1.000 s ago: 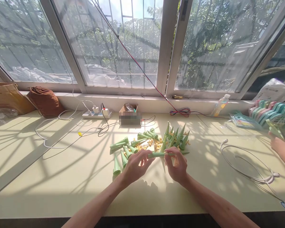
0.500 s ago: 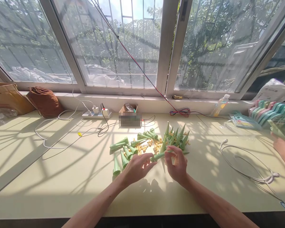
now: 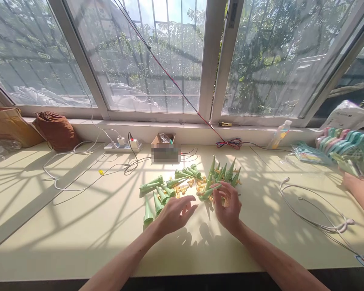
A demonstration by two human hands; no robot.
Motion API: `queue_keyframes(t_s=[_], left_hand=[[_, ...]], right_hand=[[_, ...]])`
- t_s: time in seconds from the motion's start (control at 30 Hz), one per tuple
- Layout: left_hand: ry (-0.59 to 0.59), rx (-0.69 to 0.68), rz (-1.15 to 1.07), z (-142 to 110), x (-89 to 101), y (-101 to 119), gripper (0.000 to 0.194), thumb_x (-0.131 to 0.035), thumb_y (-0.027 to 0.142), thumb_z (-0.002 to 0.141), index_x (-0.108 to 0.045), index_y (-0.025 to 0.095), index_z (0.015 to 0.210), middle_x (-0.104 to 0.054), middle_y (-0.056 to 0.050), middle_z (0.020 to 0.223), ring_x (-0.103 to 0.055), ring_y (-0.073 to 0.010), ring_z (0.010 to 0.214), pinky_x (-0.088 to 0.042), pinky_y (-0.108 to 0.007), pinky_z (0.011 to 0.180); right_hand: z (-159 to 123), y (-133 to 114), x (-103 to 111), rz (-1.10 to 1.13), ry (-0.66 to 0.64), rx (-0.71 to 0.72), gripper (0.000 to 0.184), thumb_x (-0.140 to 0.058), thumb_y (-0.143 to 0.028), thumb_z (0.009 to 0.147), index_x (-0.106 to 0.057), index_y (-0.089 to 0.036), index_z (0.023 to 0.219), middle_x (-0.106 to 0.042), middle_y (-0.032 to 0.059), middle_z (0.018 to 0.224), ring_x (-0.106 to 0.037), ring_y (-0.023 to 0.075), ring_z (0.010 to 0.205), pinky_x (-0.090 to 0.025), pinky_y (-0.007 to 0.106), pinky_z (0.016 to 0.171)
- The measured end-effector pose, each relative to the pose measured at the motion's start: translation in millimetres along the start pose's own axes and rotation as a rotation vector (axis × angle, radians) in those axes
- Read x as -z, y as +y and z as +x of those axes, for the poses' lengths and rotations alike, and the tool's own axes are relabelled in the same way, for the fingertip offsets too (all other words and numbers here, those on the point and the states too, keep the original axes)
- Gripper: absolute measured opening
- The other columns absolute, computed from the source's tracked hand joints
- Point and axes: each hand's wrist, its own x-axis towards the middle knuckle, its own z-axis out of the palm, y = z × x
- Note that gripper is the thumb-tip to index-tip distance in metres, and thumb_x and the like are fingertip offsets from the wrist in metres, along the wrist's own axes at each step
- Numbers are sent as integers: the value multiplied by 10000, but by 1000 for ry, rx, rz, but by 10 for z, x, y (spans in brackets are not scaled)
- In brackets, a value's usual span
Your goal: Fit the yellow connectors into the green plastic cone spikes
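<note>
My right hand [image 3: 228, 206] pinches a green plastic cone [image 3: 206, 194] between thumb and fingertips, its wider end pointing left. My left hand [image 3: 176, 214] is held above the table with thumb and fingers apart and nothing between them. Beyond my right hand, several green cones [image 3: 230, 171] stand upright in a cluster with small yellow pieces among them. To the left, more green cones [image 3: 148, 212] stand or lie on the tabletop. Small yellow plastic parts [image 3: 183, 188] are strewn between the two groups.
A small cardboard box [image 3: 165, 151], a power strip [image 3: 123, 146] and a brown drawstring bag [image 3: 56, 130] line the back. At right are a coiled white cable [image 3: 327, 228], a bottle [image 3: 280, 135], pastel hangers [image 3: 346, 143] and another person's hand [image 3: 356, 184] holding something green.
My left hand has let go of the green cone, which stays in my right hand and has tilted. At the far right, the other person's hand has shifted slightly left.
</note>
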Motion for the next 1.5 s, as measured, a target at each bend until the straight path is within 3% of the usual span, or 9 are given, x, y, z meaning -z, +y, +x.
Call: queue_keyframes(t_s=[0.37,0.47,0.67,0.83,1.2,1.5], left_hand=[[-4,-18,-3,21,-4,12,71,-581,160,924,-576,165,995,-543,76,521,-476,-55,408,-373,-170,451],[-3,-32,-2,21,-12,5,63,-586,161,922,-575,164,985,-538,78,520,-472,-52,405,-366,-168,447],[-3,22,5,26,-2,-12,128,-623,241,918,-571,174,1014,-523,75,557,-467,-60,444,-369,-174,464],[-72,85,36,17,4,-24,205,-652,341,899,-598,176,1008,-505,72,552,-452,-70,448,-338,-191,455],[-207,53,8,14,-4,-2,52,-566,192,904,-607,161,903,-586,37,602,-500,-80,485,-386,-196,479],[-133,25,56,80,41,67,101,-513,160,894,-513,181,795,-519,39,589,-439,-87,480,-352,-208,458]], right_hand=[[91,107,18,1,117,154,304,-553,-112,938,-481,-234,1208,-667,54,956,-719,183,846,-606,265,545],[78,62,16,-4,30,194,335,-564,-62,910,-500,-217,1200,-687,62,952,-713,188,854,-597,266,556],[2,-28,-7,-97,-206,219,220,-592,-100,907,-557,-199,1100,-714,32,843,-622,112,560,-540,241,530],[-34,10,-23,-70,-323,231,170,-577,-127,929,-563,-204,1080,-707,31,836,-612,106,554,-517,224,515],[-74,10,-27,-14,-391,237,142,-554,-145,945,-584,-197,1074,-728,36,827,-653,120,594,-534,227,563],[-28,41,4,34,-429,157,211,-418,-190,999,-526,-195,1179,-684,12,758,-588,110,517,-489,235,526]])
